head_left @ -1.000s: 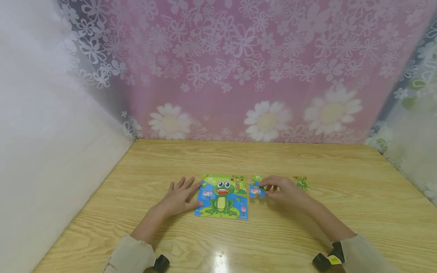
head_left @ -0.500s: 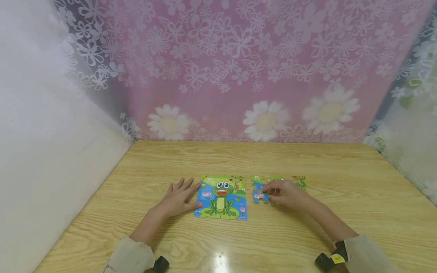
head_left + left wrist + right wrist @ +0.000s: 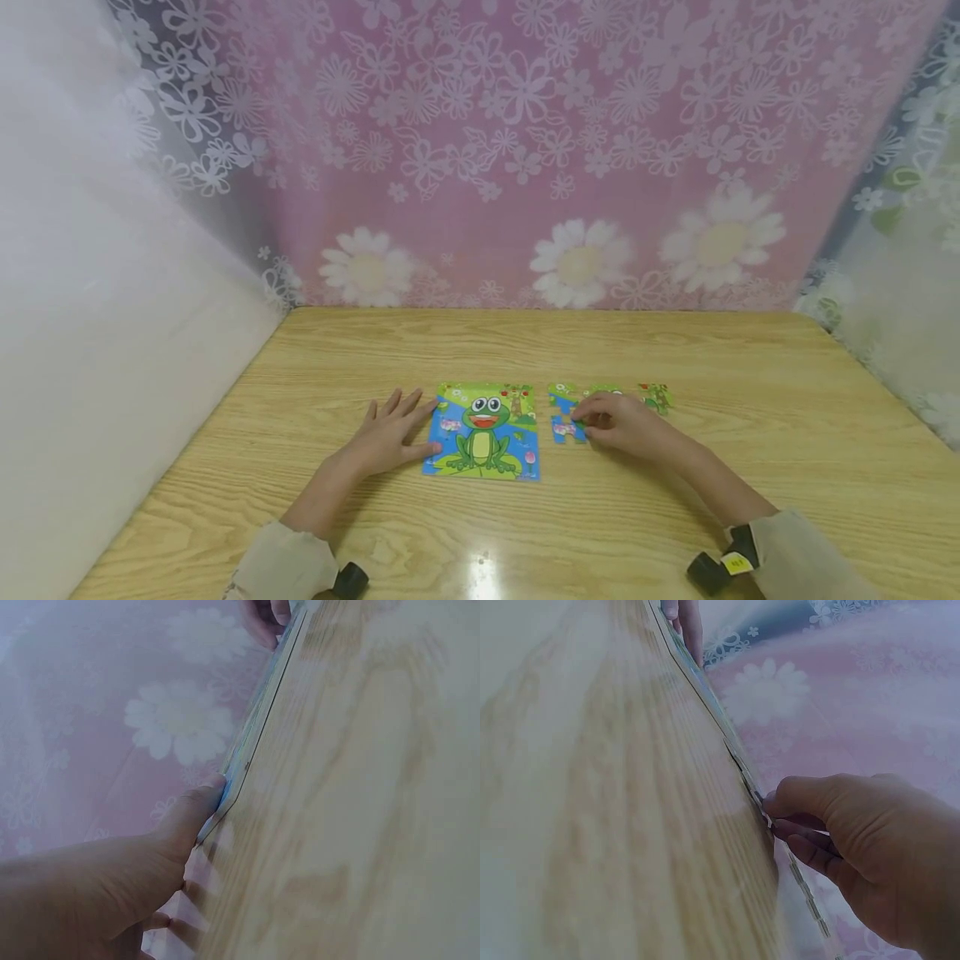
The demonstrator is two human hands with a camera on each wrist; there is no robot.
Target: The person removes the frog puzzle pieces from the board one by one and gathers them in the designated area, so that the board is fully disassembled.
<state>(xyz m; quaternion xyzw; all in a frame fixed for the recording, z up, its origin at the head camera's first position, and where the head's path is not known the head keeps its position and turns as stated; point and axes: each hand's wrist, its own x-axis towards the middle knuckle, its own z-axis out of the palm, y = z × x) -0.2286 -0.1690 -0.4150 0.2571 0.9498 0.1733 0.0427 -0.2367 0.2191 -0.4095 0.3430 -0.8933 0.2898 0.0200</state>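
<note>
A square frog picture board [image 3: 482, 435] lies flat on the table, a frog on a lily pad printed across it. My left hand [image 3: 386, 435] rests at its left side, fingers spread, with the thumb touching the board's edge, as the left wrist view also shows. To the right of the board, my right hand [image 3: 626, 425] pinches a blue jigsaw piece [image 3: 565, 430] with pink flowers, between thumb and fingertips. That piece sits just below a green-and-blue corner piece [image 3: 560, 395]. Part of the loose pieces is hidden behind the right hand.
Along the top row lie a piece with the frog's eyes [image 3: 604, 390] and a piece with a tree [image 3: 656, 397]. The wood-grain table [image 3: 465, 533] ends at a pink flowered curtain [image 3: 480, 167], with pale cloth at both sides.
The right hand has brought the flowered piece rightward and toward the person, under the corner piece, uncovering the frog-eyes piece. The left hand stays at the board.
</note>
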